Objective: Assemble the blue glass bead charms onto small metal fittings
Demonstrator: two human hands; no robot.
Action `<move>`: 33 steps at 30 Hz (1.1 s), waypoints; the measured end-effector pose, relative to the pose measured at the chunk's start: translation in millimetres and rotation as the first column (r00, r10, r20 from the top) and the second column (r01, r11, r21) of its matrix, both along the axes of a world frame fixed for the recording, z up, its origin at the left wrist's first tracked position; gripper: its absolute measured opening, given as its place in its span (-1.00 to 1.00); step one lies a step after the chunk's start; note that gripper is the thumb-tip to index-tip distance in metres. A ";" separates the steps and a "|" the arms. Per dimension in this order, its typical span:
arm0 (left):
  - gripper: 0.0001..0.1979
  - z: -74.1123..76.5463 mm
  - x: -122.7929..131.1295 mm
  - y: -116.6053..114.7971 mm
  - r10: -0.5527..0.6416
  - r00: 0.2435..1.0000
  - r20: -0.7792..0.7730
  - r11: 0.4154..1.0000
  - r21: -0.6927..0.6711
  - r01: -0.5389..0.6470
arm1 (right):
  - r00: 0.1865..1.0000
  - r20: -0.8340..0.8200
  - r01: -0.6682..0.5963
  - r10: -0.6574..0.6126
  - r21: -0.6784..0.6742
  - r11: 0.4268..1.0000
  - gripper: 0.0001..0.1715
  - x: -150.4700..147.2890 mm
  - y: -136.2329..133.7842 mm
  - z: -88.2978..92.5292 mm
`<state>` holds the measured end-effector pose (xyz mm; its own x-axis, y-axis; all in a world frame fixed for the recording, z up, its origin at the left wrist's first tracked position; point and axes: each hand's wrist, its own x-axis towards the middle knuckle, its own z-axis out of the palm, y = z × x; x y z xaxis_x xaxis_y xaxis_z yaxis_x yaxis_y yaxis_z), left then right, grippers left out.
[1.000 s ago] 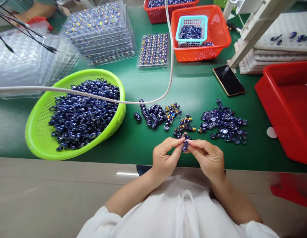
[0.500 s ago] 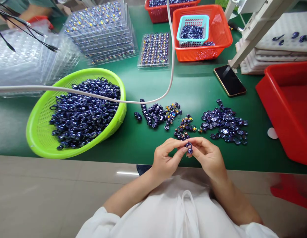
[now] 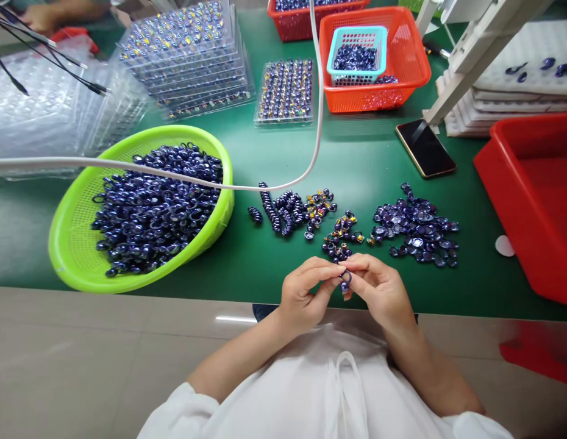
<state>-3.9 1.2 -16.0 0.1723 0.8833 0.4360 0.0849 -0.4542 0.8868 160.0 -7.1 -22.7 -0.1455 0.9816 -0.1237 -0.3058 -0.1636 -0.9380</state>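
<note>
A small dark blue shiny ring with a round bead (image 3: 345,284) is pinched between the fingertips of both hands, near the table's front edge. My left hand (image 3: 308,291) grips it from the left, thumb and forefinger closed. From the right, my right hand (image 3: 379,286) holds it in the same kind of pinch. Fingertips hide part of the ring. Just beyond the hands lies a cluster of rings with yellow-orange pieces (image 3: 342,235). Farther left are a similar cluster (image 3: 319,207) and rows of dark rings (image 3: 288,210). Dark oval pieces (image 3: 416,228) are heaped to the right.
A green basket (image 3: 66,244) full of dark rings stands left. Behind are stacked clear trays (image 3: 205,79), a filled tray (image 3: 285,91) and an orange basket (image 3: 416,55). A phone (image 3: 425,149) and red bin (image 3: 507,177) lie right. A white cable (image 3: 318,122) crosses above; a co-worker's hand (image 3: 41,18) shows far left.
Both hands have shifted slightly left with the ring, which has turned so its loop shows more plainly. The co-worker's hand at the far left has moved.
</note>
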 end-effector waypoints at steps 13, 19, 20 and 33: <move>-0.88 20.0 2.8 6.4 0.024 0.975 -0.220 0.995 -0.086 -0.044 | 0.674 0.672 -0.113 -0.307 0.505 0.856 -0.80 15.7 2.2 9.4; -0.83 19.7 4.6 11.2 -0.013 0.980 0.200 0.694 -0.703 0.153 | 0.608 0.624 -0.171 -0.491 0.707 0.686 -0.56 14.2 0.2 7.9; -0.80 19.2 4.4 12.4 -0.013 0.958 0.285 0.615 -0.754 0.232 | 0.620 0.619 -0.166 -0.482 0.704 0.691 -0.54 14.3 0.0 8.2; -0.67 14.5 -0.1 9.9 -0.033 0.900 0.435 0.523 -0.760 0.386 | 0.653 0.704 -0.361 -0.278 0.612 0.703 -0.66 23.5 5.9 10.8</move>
